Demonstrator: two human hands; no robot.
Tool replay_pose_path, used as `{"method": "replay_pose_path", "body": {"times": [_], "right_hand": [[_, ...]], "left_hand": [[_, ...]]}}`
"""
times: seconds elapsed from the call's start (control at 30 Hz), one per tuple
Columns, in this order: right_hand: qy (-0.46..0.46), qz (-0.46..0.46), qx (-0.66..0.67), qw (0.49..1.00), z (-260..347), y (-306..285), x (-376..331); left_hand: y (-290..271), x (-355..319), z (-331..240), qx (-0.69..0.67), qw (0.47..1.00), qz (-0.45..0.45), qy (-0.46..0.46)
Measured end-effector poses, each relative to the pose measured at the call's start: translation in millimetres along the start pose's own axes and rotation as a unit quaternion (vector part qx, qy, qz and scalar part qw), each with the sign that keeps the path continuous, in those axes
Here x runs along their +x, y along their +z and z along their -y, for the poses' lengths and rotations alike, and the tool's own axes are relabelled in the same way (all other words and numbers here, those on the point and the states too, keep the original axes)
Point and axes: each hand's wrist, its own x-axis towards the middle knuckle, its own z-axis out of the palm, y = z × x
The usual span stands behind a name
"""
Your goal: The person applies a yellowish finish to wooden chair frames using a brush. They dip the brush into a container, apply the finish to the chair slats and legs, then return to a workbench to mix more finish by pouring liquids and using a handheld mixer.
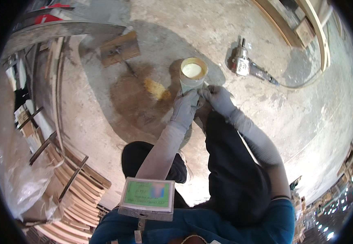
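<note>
A round, open container [185, 83] with a yellowish rim and pale cream-coloured contents [192, 70] is in front of me, above the middle of the view. My left hand [187, 104], in a grey glove, is closed at the near, lower side of this container. Beside it my right hand [219, 99], gloved in the same grey, has its fingers bent inward. Both hands come together just in front of the container, over my dark-trousered knee. What lies between the fingers is hidden, so I cannot make it out.
An impact wrench [242, 64] with a hose lies on the concrete at right. Farther left, a brown board [120, 49] lies near a yellowish patch [157, 89] on the floor. Curved wooden strips [77, 199] are stacked at lower left beside plastic sheeting [26, 183]. Timber frames [280, 22] stand upper right.
</note>
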Motion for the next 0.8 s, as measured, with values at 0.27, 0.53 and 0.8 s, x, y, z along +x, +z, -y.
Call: {"method": "replay_pose_path", "body": {"times": [0.27,0.53,0.8], "right_hand": [[0.000,-0.124,0.228,0.966,67.4,-37.9,-125.4],[0.015,-0.249,0.224,0.942,162.1,-85.3,-328.3],[-0.136,-0.203,0.154,0.958,360.8,-93.9,-458.5]], "left_hand": [[41.7,-128.0,-102.8,0.406,0.881,0.086,0.228],[172.0,-332.1,-227.2,0.214,0.962,0.034,0.169],[217.3,-536.7,-338.2,0.002,0.983,0.107,0.151]]}}
